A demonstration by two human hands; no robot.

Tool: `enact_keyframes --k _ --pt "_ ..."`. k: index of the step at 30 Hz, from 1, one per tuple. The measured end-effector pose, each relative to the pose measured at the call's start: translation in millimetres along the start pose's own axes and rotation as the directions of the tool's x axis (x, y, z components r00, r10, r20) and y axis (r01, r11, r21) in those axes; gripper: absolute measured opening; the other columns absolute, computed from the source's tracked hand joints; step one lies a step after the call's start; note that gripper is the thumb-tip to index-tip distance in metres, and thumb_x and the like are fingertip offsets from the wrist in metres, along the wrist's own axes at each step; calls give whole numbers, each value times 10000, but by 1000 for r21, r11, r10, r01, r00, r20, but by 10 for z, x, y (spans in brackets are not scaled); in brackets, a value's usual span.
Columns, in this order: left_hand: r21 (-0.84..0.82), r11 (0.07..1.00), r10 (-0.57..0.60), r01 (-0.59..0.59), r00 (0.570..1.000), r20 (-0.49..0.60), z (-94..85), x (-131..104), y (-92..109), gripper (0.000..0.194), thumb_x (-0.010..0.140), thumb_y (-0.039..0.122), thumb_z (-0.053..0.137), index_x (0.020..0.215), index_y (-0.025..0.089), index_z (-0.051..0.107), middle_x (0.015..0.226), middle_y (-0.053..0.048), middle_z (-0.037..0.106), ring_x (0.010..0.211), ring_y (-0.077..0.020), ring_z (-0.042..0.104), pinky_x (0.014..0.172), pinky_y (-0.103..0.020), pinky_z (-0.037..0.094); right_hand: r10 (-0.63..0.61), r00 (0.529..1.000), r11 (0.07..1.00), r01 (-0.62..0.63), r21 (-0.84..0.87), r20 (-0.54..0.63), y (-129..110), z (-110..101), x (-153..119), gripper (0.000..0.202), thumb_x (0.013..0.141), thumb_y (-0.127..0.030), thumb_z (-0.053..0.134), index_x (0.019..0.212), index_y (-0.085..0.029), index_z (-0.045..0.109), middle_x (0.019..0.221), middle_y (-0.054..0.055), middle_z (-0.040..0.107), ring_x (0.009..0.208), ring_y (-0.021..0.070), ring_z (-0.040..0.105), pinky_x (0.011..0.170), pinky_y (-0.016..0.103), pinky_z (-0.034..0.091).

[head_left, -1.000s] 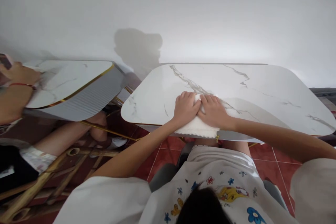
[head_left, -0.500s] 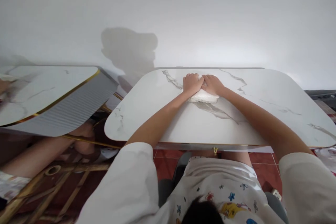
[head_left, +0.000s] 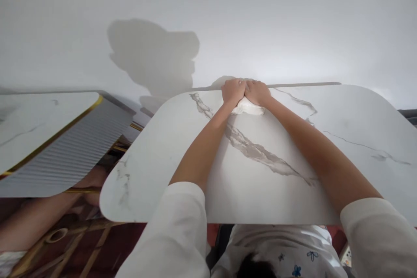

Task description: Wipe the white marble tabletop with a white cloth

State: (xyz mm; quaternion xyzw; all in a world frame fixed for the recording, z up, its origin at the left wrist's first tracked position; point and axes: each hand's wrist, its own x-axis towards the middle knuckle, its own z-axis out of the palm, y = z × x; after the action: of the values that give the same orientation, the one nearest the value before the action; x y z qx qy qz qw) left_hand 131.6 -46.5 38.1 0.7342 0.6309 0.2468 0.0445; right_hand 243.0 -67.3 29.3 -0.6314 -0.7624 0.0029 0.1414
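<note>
A folded white cloth (head_left: 250, 107) lies under both palms at the back edge of a white marble-patterned table (head_left: 169, 152). My left hand (head_left: 233, 92) grips its left part, fingers bent over the far side. Beside it, touching at the thumbs, my right hand (head_left: 258, 93) grips the right part. Both arms stretch forward across the tabletop. The cloth's near edge shows between the wrists, while its far side is hidden under the fingers.
A pale wall (head_left: 293, 21) rises right behind the table and carries a shadow. To the left stands a second marble-patterned table (head_left: 42, 130) with a ribbed grey side and gold trim. A person's leg (head_left: 42, 221) and a bamboo frame (head_left: 78, 239) are below it.
Both hands have pushed the cloth away from me to the table's back edge. My view has come closer over the table, and the shadow on the wall has grown.
</note>
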Motion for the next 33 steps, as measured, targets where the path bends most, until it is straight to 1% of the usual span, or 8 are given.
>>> enact_keyframes --k 3,7,12,16,20,25,29,33 --pt "-10 1000 -17 17 1000 24 34 85 48 353 947 298 390 961 168 718 1109 -136 738 1124 -307 620 945 -394 418 4 1000 1000 -4 7 -17 88 29 97 444 1014 -330 294 1279 -83 550 1334 207 598 1238 348 538 1039 473 400" --pt "-13 1000 -23 24 999 35 44 125 73 356 955 299 379 947 170 710 1114 -144 734 1122 -320 619 941 -409 418 3 998 999 -1 37 -57 152 76 157 433 1014 -342 307 1270 -97 554 1325 203 604 1207 346 548 1013 485 416" --pt "-6 1000 -6 6 1000 26 44 99 57 355 958 279 375 969 178 715 1129 -152 729 1140 -325 624 956 -414 419 3 998 1000 -3 8 -69 131 88 114 444 1015 -345 287 1271 -103 557 1324 196 605 1226 346 540 1034 466 395" --pt "23 999 27 -27 1000 7 14 10 66 370 946 270 369 990 174 723 1136 -156 730 1131 -307 629 950 -399 425 8 997 1000 -9 -12 -80 89 44 6 453 1009 -343 311 1311 -94 538 1363 201 586 1256 337 516 1061 451 370" --pt "32 997 68 -68 998 -5 -48 -155 79 354 936 269 373 978 188 715 1115 -138 736 1129 -284 620 943 -382 431 14 997 1000 -15 -3 -74 27 -8 -176 459 1005 -327 311 1336 -91 525 1378 191 581 1281 327 496 1078 444 354" --pt "48 994 93 -94 996 9 -131 -442 71 344 940 271 364 959 191 698 1122 -137 728 1143 -285 604 962 -392 425 22 997 1000 -23 -12 -68 -103 -72 -501 433 1005 -313 329 1328 -101 524 1375 203 582 1266 320 507 1060 456 362" --pt "56 991 117 -119 992 35 -219 -742 54 337 949 278 353 997 201 677 1180 -130 710 1190 -283 576 988 -401 416 31 998 999 -32 -10 -51 -233 -119 -814 436 992 -317 348 1325 -98 524 1370 190 576 1267 330 494 1070 444 348" --pt "79 984 153 -160 985 80 -385 -1092 46 318 956 277 351 995 199 657 1174 -137 704 1191 -287 573 987 -411 423 17 999 1000 -17 -16 -31 -379 -150 -1144 425 994 -320 354 1321 -107 523 1345 180 584 1260 325 491 1066 441 350"
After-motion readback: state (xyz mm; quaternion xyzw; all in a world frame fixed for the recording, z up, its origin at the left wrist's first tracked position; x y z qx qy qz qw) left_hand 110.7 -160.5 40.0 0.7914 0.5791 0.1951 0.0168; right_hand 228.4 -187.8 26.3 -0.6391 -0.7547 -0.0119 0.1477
